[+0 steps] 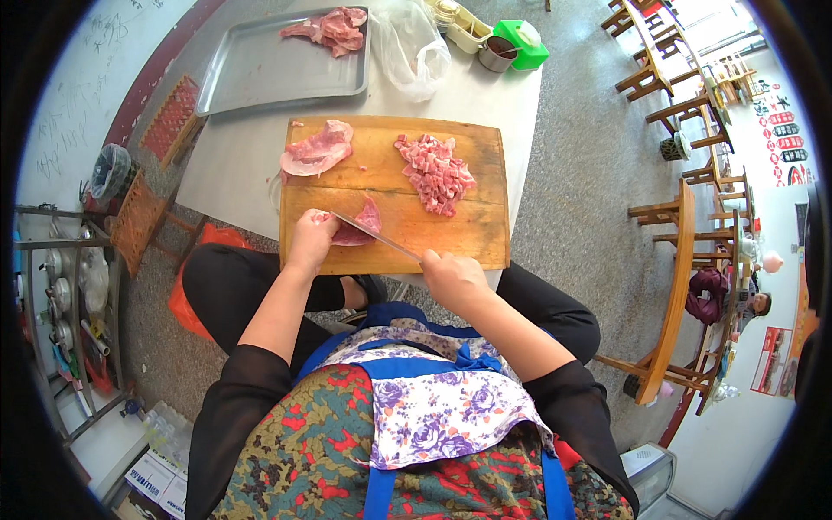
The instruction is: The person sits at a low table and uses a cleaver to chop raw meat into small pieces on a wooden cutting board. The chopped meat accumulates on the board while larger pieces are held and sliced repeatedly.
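Observation:
My right hand (453, 278) is closed around the handle of a kitchen knife (383, 240), whose blade points up and left across a piece of raw meat (364, 224). At that piece's left end is my left hand (313, 235), its fingertips bent beside the blade's tip; the fingers hide what they pinch. Both lie over a wooden cutting board (455, 244). On its upper left rests a larger slab of raw meat (318, 149), and a pile of diced meat (439, 174) lies at the upper right.
Beyond the board, the table (520, 97) bears a metal tray (279, 71) with raw meat (331, 31), a plastic bag (409, 49), a metal cup (498, 54) and a green box (523, 40). A woven stool (136, 214) stands left. Wooden benches (669, 292) and a person (759, 304) are at the right.

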{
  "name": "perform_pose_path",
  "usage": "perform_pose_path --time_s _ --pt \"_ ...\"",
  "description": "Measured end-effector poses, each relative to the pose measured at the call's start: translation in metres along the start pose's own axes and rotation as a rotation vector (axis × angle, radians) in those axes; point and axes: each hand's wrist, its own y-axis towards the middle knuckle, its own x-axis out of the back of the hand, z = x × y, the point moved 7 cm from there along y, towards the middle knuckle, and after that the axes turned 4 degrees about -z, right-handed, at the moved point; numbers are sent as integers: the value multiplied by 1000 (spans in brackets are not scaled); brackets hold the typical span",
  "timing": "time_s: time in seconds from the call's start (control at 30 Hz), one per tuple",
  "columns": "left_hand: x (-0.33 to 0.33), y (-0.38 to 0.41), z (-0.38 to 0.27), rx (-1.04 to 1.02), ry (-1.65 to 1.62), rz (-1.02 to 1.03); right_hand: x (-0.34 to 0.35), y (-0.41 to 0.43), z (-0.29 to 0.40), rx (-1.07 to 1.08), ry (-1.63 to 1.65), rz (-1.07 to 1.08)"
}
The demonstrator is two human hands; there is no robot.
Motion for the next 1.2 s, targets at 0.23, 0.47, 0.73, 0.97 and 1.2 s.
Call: perform_pose_path --time_s 0.23,0.47,0.73,0.97,1.2 --pt "-17 -8 18 140 -199 239 -1 9 3 61 19 42" --pt "-26 -32 10 238 -152 114 -15 21 13 72 -133 100" --pt "-15 -34 22 244 -110 -35 -8 46 18 106 -36 94" --pt "-12 -58 -53 -788 1057 -260 -2 48 20 40 -25 142" --pt "-64 -67 -38 -1059 931 -32 -1 48 18 31 -7 142"
